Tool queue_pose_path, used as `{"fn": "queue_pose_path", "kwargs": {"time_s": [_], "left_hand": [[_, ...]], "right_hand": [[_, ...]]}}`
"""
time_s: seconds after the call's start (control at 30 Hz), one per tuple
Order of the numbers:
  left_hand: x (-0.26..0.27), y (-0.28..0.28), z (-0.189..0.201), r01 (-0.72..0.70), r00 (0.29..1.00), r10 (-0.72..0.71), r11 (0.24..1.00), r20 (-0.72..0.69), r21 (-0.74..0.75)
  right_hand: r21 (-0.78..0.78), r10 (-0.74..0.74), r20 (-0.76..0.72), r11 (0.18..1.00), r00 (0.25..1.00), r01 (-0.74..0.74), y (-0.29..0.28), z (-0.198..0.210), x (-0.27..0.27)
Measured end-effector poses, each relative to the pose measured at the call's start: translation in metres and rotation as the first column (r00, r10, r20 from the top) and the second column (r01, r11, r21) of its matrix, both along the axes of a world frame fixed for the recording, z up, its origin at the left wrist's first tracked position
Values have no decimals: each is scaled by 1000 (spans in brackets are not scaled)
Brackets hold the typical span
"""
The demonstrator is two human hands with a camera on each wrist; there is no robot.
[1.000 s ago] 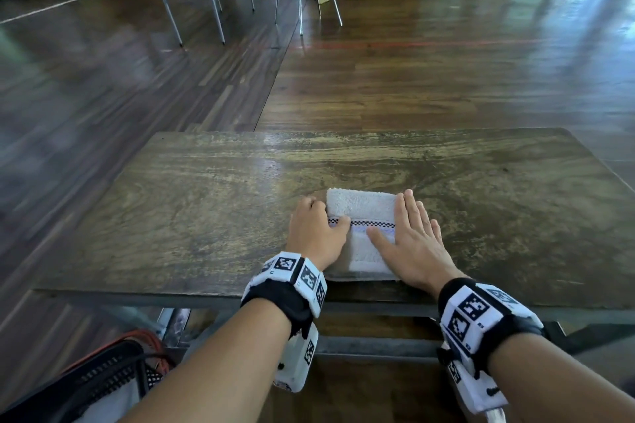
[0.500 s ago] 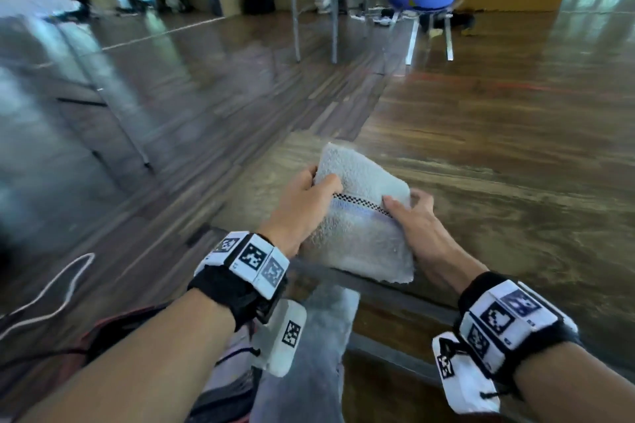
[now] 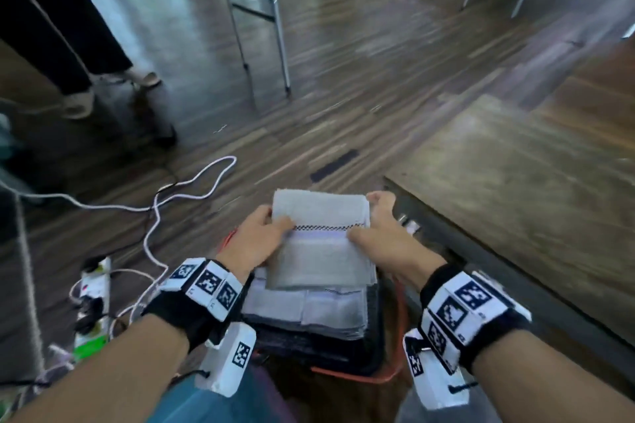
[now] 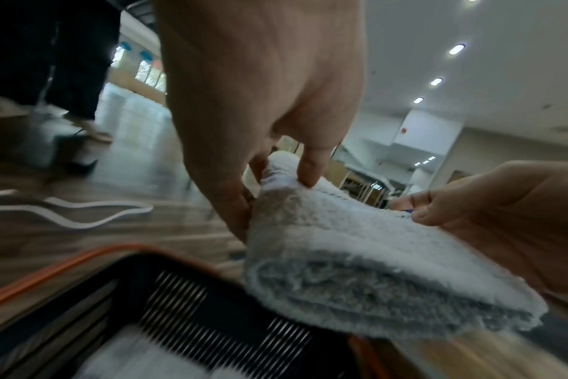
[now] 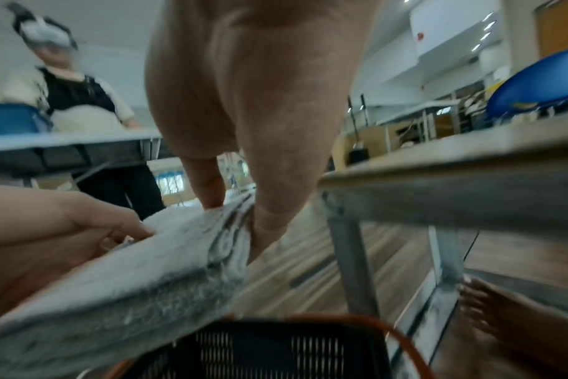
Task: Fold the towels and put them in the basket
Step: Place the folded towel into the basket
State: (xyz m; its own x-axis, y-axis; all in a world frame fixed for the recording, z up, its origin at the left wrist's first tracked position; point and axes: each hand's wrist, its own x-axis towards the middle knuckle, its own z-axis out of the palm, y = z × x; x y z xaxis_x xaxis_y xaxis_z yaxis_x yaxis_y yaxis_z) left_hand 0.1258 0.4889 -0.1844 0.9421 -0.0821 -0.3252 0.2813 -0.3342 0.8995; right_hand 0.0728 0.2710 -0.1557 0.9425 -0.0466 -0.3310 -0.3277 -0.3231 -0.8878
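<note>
A folded grey towel (image 3: pixel 321 244) with a checkered stripe hangs level above the black basket (image 3: pixel 374 336), which has an orange handle and stands on the floor left of the table. My left hand (image 3: pixel 261 237) pinches the towel's left edge, thumb on top. My right hand (image 3: pixel 374 230) pinches its right edge the same way. Inside the basket lies a stack of folded towels (image 3: pixel 305 309). The left wrist view shows the towel (image 4: pixel 357 251) over the basket's slotted wall (image 4: pixel 185 302). In the right wrist view the towel (image 5: pixel 140 277) sits just above the basket's rim (image 5: pixel 276 341).
The wooden table (image 3: pixel 536 189) stands to the right, its metal leg (image 5: pixel 351 256) close to the basket. White cables (image 3: pixel 192 189) and a power strip (image 3: pixel 94 285) lie on the floor at left. A person's legs (image 3: pixel 62 27) stand at far left. My bare foot (image 5: pixel 503 320) rests under the table.
Both hands lifted the folded towel off the table, carried it left and down over the table's edge, and now hold it above the basket. My view swung down to the floor.
</note>
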Motion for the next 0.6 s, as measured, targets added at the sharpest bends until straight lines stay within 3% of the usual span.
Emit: {"fn": "queue_pose_path", "kwargs": {"time_s": [0.13, 0.27, 0.37, 0.5, 0.6], "left_hand": [[22, 14, -77, 39, 994, -18, 981, -110, 189], [32, 17, -130, 122, 977, -75, 966, -200, 229], [41, 24, -153, 163, 968, -101, 950, -230, 267], [55, 44, -179, 216, 962, -109, 866, -252, 450], [60, 53, -193, 269, 932, -101, 836, -349, 478]], "right_hand": [[-55, 54, -168, 996, 984, -64, 27, -67, 25], [-106, 61, -281, 990, 958, -94, 49, -132, 38], [-49, 51, -355, 996, 934, -73, 68, -174, 43], [35, 61, -439, 998, 896, -50, 91, -212, 46], [88, 111, -464, 993, 879, -78, 93, -233, 48]]}}
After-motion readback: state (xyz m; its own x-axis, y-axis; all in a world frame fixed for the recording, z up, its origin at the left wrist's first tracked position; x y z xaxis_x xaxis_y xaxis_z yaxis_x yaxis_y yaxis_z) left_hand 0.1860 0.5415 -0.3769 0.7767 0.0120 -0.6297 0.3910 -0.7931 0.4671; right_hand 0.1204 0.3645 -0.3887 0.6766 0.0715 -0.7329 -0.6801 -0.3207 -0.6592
